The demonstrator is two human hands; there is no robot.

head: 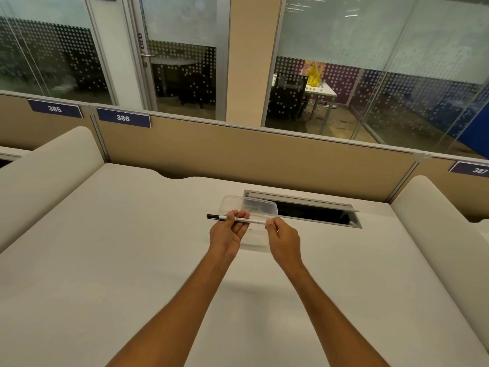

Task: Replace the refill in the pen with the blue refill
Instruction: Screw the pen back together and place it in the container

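A white pen (pixel 251 220) with a black cap at its left end lies level between both hands, above the white desk (pixel 132 260). My left hand (pixel 229 230) grips the pen near the capped end with fingers curled round the barrel. My right hand (pixel 283 238) pinches the pen's right end between thumb and fingertips. Just behind and under the hands stands a clear plastic container (pixel 260 205); what it holds cannot be made out. No blue refill shows.
An open cable hatch (pixel 312 211) with a raised grey lid cuts into the desk at the back right. A tan partition (pixel 251 154) closes off the back, and low rounded dividers (pixel 47 168) stand on both sides.
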